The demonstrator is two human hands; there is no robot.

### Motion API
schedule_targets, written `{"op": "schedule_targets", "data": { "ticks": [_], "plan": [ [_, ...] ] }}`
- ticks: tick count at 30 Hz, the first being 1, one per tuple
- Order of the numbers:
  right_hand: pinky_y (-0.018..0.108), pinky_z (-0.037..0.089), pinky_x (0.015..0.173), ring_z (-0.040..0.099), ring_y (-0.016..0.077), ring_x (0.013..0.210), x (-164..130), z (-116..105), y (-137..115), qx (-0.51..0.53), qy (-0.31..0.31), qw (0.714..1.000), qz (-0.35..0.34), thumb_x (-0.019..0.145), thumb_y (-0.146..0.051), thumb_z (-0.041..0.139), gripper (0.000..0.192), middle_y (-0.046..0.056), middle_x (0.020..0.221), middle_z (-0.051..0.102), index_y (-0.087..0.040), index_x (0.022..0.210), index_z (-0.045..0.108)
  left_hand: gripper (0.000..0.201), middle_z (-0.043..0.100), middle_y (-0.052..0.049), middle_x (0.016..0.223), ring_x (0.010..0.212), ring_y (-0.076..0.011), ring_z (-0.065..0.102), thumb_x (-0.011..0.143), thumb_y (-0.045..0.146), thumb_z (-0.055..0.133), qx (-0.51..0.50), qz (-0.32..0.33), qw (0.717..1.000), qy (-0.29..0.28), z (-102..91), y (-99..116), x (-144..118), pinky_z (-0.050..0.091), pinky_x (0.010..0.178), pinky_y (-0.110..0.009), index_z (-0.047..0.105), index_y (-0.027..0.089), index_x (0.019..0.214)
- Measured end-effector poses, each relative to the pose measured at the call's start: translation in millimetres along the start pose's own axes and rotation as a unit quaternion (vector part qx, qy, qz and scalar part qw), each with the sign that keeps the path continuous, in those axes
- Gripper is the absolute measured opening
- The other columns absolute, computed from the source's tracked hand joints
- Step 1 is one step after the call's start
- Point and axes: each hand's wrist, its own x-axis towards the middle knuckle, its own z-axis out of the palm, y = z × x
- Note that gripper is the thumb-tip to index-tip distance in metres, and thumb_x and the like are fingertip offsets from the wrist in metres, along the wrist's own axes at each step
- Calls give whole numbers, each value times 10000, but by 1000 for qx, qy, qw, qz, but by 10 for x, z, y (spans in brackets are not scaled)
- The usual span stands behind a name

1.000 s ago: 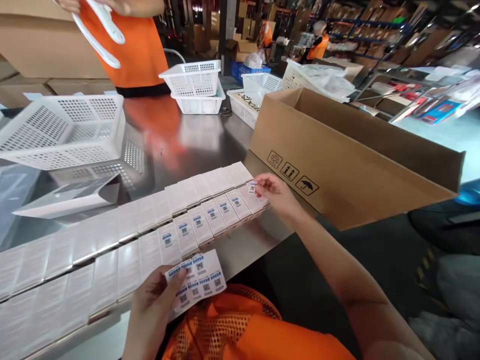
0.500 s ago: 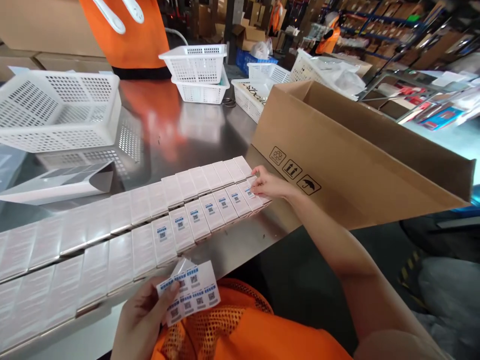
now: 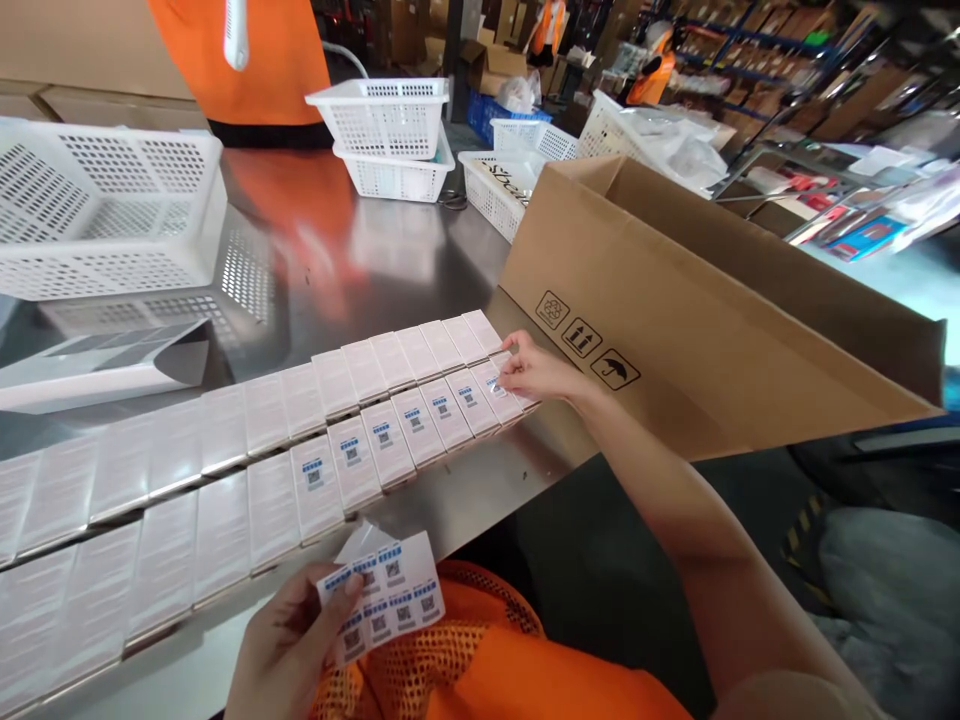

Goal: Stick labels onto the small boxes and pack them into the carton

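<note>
Pinching one sticker sheet (image 3: 386, 592), left hand (image 3: 289, 650); right hand (image 3: 536, 372) presses box (image 3: 501, 390).

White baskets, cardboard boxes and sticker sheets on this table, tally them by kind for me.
White perforated baskets: 5
Open cardboard boxes with handling symbols: 1
Sticker sheets in the left hand: 1
Total: 7

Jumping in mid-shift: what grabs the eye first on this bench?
Two long rows of small white boxes run across the steel table, the near-row ones at the right end bearing blue-printed labels. The right hand presses on the last box beside a big open cardboard carton, while the left hand holds a sheet of labels near the table edge. White mesh baskets stand behind.
</note>
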Motion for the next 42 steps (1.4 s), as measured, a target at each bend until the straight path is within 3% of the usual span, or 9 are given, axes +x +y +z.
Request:
{"op": "schedule_targets", "data": {
  "ticks": [8,15,18,23,28,32,36,39,42],
  "plan": [
    [225,328,444,470,117,478,10,53,-33,-83,32,996,7,673,-123,633,513,-92,622,548,-256,1041,300,417,638,-22,589,557,-135,573,551,519,862,28,0,1000,-12,5,-26,18,484,499,-177,684,157,656],
    [273,359,587,522,184,676,1,-32,-102,-174,122,977,-8,529,-209,831,526,-32,684,515,-223,908,467,405,625,-16,556,525,-145,561,587,531,833,58,61,996,-25,135,127,29,463,476,-206,688,163,675],
    [285,422,675,541,166,740,-243,170,-169,-142,103,981,-79,657,-296,790,409,-13,806,562,-218,966,533,414,670,-34,612,563,-174,601,612,540,815,73,73,994,-38,194,185,94,465,483,-225,714,162,746],
    [321,462,832,601,181,923,-821,757,-250,-32,-40,957,-286,800,-352,750,256,36,973,649,-223,1008,675,335,719,-47,727,629,-181,628,710,497,763,77,90,987,-105,280,176,216,498,548,-244,713,179,802],
    [329,477,818,610,176,888,-1036,1033,-174,-2,14,931,-365,852,-253,707,12,38,890,655,-244,854,715,355,714,-54,712,620,-169,614,718,511,752,126,109,982,-86,311,158,216,487,552,-230,707,163,766],
    [358,480,895,609,186,1000,-935,757,-83,71,-27,924,-375,902,-317,637,85,57,1038,655,-236,879,648,410,698,-36,661,583,-170,610,655,547,787,121,71,988,-61,237,136,193,480,495,-218,712,171,802],
    [304,469,792,567,150,832,-579,186,52,90,135,968,-192,863,-318,641,137,10,889,594,-227,899,546,432,636,-2,566,510,-138,571,641,562,793,121,73,990,-27,151,84,157,460,450,-188,713,177,819],
    [248,421,653,495,114,660,-277,-140,189,65,128,983,-110,797,-190,656,187,-44,717,514,-213,950,551,425,613,-5,538,500,-129,555,629,561,804,126,70,989,-35,100,26,157,453,447,-176,707,171,766],
    [228,400,575,491,108,577,-106,-251,281,61,84,993,-51,749,-111,647,409,-78,645,524,-212,1107,477,421,681,-48,635,567,-156,604,620,558,811,132,56,988,-59,50,-38,191,488,488,-192,698,166,724]
  ]
}}
